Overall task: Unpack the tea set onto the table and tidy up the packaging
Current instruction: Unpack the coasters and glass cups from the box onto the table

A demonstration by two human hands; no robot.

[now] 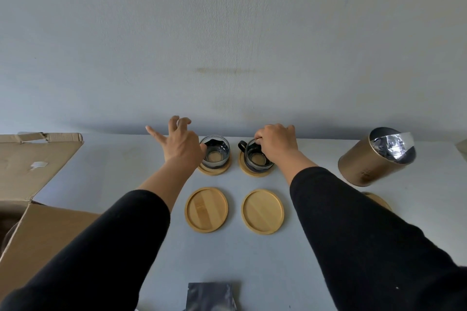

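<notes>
Two glass cups stand on round bamboo coasters at the back of the table. The left cup rests on its coaster. My left hand hovers just left of it, fingers spread, holding nothing. My right hand grips the rim of the right cup, which has a black handle and sits on its own coaster. Nearer to me lie two bare coasters, one on the left and one on the right.
An open cardboard box fills the left side. A gold tin with a foil bag inside stands at the right, and another coaster peeks from behind my right sleeve. A grey foil pouch lies at the front edge. The wall is directly behind the table.
</notes>
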